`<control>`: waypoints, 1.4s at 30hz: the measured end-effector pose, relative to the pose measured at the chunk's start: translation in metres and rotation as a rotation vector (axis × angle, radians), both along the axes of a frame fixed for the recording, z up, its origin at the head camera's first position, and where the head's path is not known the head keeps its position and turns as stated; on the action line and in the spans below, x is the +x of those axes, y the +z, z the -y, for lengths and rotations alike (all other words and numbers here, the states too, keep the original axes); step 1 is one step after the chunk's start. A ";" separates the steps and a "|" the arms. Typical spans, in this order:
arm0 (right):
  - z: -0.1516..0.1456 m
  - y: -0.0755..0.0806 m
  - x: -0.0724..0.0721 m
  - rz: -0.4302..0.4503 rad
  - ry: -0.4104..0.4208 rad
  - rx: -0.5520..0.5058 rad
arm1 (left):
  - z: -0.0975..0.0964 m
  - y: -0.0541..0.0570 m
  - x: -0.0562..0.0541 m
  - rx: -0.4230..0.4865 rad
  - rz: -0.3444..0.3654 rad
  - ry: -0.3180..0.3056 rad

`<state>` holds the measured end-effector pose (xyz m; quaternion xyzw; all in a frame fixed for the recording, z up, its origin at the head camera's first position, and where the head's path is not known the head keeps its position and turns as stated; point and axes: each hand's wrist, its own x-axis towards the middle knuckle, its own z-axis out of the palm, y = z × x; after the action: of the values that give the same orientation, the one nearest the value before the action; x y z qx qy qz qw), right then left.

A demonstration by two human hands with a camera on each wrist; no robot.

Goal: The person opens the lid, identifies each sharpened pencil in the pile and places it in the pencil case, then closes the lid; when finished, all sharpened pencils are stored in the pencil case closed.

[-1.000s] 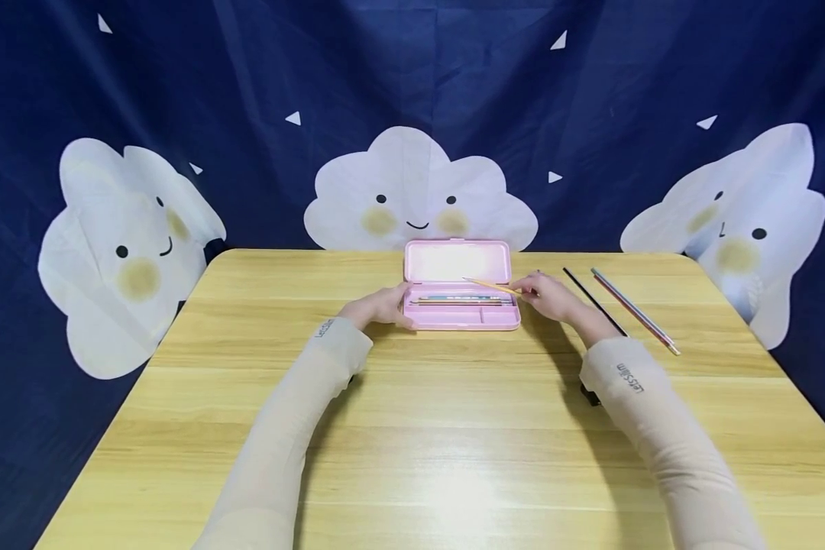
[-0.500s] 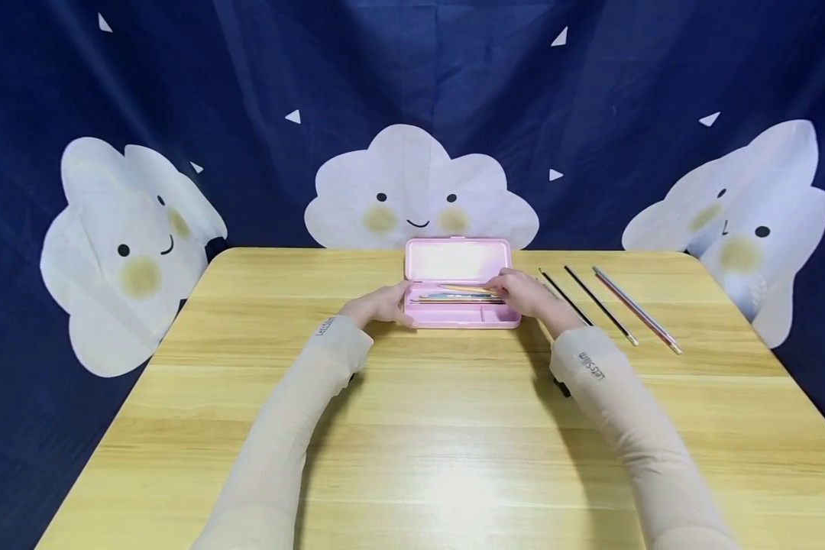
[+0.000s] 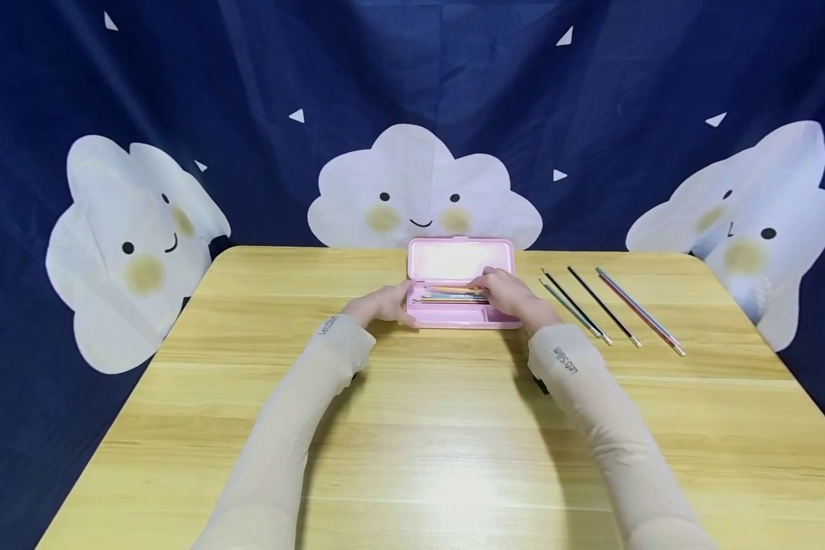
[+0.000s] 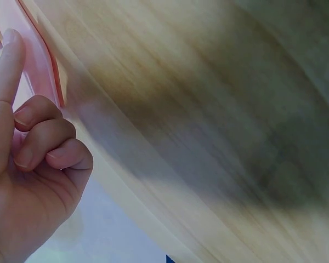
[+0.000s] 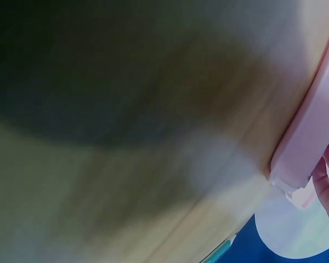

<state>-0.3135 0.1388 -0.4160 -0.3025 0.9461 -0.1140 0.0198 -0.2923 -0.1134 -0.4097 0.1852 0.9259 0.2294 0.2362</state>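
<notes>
An open pink pencil case [image 3: 447, 326] lies near the back edge of the table, its lid [image 3: 461, 260] raised behind it. My left hand [image 3: 385, 303] holds the left end; in the left wrist view, the thumb [image 4: 8, 66] lies along the pink wall while other fingers are curled. My right hand [image 3: 510, 295] reaches over the right part of the case and pinches the end of a yellow pencil [image 3: 450, 289], low in the long compartment. Several pencils [image 3: 447, 299] lie side by side there, their right ends hidden by this hand.
Right of the case, several pencils lie slanted on the wooden table [image 3: 412, 428]: a green one [image 3: 569, 308], black ones [image 3: 603, 305], and a red and a grey-blue one [image 3: 639, 309] close together. A dark blue cloth [image 3: 247, 92] with white clouds hangs behind.
My right hand has moved left with the yellow pencil, from above the case's right edge down into the compartment. The left hand stays at the left end.
</notes>
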 end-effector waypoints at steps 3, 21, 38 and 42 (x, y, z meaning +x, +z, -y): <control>0.003 0.002 -0.002 0.002 0.005 -0.015 | 0.001 0.000 0.000 -0.001 0.002 -0.001; 0.011 0.007 -0.005 0.052 0.006 -0.035 | -0.002 0.002 0.002 -0.015 0.003 -0.005; 0.009 0.010 -0.005 0.059 0.008 -0.055 | -0.003 0.003 0.003 -0.003 -0.008 -0.002; 0.004 0.012 -0.002 0.045 0.029 -0.075 | -0.002 0.003 0.002 0.000 0.001 -0.004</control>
<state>-0.3155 0.1344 -0.4037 -0.3140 0.9361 -0.1556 0.0312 -0.2899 -0.1119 -0.4067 0.1871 0.9254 0.2289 0.2372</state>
